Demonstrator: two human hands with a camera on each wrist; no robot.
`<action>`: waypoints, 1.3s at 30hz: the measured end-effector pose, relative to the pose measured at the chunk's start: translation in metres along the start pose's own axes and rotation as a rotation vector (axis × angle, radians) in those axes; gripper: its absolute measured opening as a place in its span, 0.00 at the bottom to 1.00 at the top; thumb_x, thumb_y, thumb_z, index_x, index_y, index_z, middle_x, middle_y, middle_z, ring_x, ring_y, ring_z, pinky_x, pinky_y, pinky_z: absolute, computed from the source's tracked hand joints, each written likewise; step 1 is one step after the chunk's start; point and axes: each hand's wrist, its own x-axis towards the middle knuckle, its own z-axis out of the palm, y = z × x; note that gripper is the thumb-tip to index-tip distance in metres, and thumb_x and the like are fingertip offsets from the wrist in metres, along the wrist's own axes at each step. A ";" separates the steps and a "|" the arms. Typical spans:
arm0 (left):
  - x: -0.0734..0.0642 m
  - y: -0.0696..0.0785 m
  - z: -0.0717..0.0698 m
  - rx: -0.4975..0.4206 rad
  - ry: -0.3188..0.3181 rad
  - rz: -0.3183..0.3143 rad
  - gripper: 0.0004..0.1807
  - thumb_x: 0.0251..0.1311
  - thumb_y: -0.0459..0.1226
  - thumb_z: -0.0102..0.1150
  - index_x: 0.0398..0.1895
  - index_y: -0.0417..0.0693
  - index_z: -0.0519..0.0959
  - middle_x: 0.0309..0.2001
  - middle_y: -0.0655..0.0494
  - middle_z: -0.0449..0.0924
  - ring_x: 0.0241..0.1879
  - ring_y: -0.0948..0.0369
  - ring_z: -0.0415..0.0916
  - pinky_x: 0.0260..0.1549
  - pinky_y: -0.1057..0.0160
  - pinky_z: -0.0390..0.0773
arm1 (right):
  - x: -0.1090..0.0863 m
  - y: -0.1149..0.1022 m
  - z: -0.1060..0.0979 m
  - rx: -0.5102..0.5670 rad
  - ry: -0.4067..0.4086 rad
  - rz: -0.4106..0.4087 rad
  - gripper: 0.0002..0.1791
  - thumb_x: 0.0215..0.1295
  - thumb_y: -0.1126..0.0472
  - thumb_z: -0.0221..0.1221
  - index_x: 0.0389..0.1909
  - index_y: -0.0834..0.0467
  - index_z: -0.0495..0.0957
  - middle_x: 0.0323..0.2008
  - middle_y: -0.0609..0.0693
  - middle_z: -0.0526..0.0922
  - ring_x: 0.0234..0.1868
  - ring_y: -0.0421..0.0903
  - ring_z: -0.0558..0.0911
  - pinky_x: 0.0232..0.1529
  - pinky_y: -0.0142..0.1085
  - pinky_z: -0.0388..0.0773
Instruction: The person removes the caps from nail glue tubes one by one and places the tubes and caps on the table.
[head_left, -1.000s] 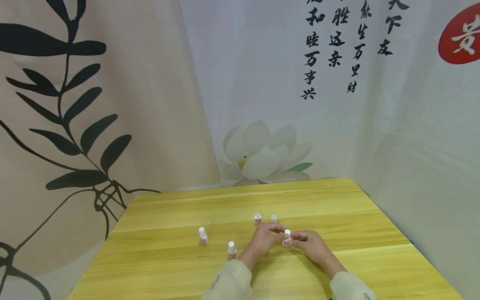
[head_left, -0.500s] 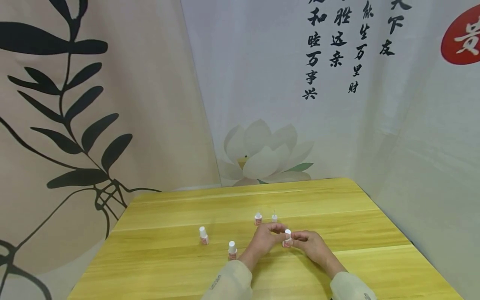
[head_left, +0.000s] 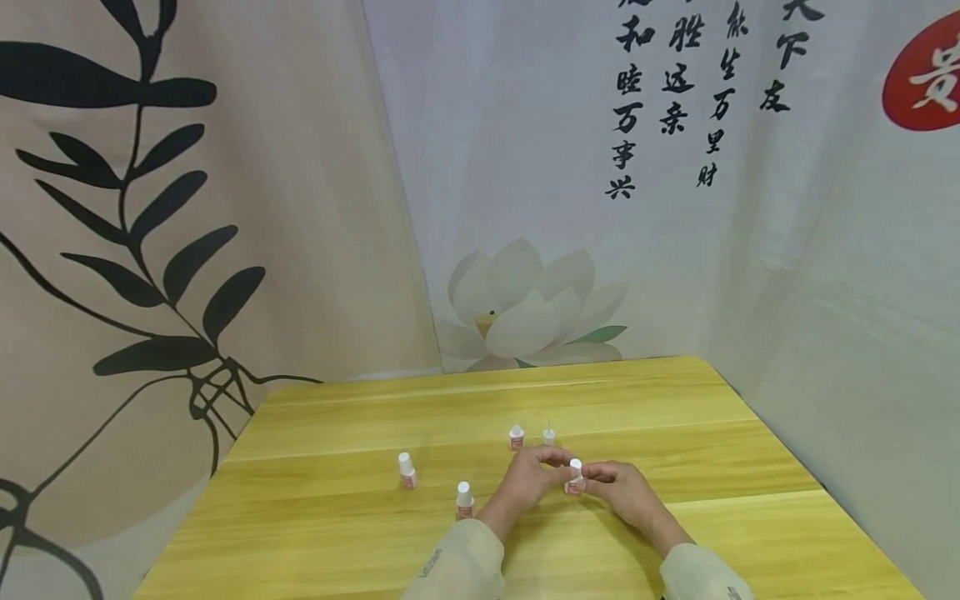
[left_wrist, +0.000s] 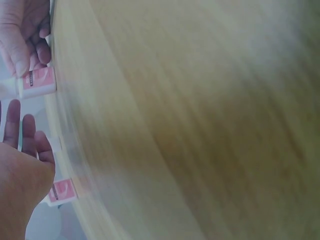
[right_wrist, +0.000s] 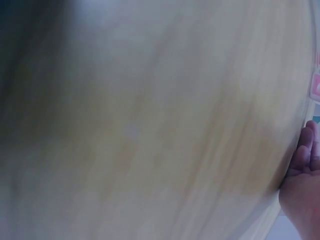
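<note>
A small white bottle with a pink label stands upright on the table between my two hands. My left hand holds it from the left near its white cap, thumb in front. From the right, my right hand pinches the same bottle with thumb and fingers. In the left wrist view, the right thumb lies against the labelled body of the bottle, while the left hand's fingers reach toward its cap end. Only part of the right hand shows in the right wrist view.
Behind my left hand stand a similar bottle and one with a thin upright tip. Two more capped bottles stand to the left, one farther out and one beside my left forearm. The wooden table meets a printed cloth backdrop.
Both hands stay at the same bottle in almost the same pose. The head view has shifted very slightly; the other bottles stand where they were.
</note>
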 end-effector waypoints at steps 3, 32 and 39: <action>0.000 0.001 0.000 0.004 0.006 0.005 0.09 0.58 0.40 0.70 0.41 0.49 0.86 0.43 0.60 0.79 0.47 0.58 0.73 0.45 0.53 0.76 | 0.000 0.000 0.000 0.008 -0.008 -0.002 0.16 0.64 0.48 0.65 0.45 0.54 0.86 0.44 0.48 0.86 0.51 0.49 0.80 0.55 0.59 0.69; 0.002 -0.001 0.004 -0.002 0.024 -0.008 0.08 0.58 0.42 0.71 0.38 0.52 0.86 0.41 0.61 0.80 0.45 0.59 0.75 0.42 0.57 0.76 | -0.001 0.000 0.000 -0.014 0.003 0.013 0.16 0.63 0.47 0.66 0.45 0.53 0.86 0.49 0.49 0.84 0.53 0.51 0.79 0.55 0.60 0.70; 0.004 -0.003 0.005 -0.009 0.031 -0.002 0.07 0.58 0.41 0.71 0.36 0.51 0.85 0.40 0.61 0.80 0.44 0.59 0.74 0.41 0.59 0.76 | -0.002 -0.001 0.000 0.006 0.016 0.022 0.17 0.62 0.48 0.67 0.46 0.55 0.86 0.50 0.50 0.83 0.54 0.52 0.78 0.55 0.59 0.70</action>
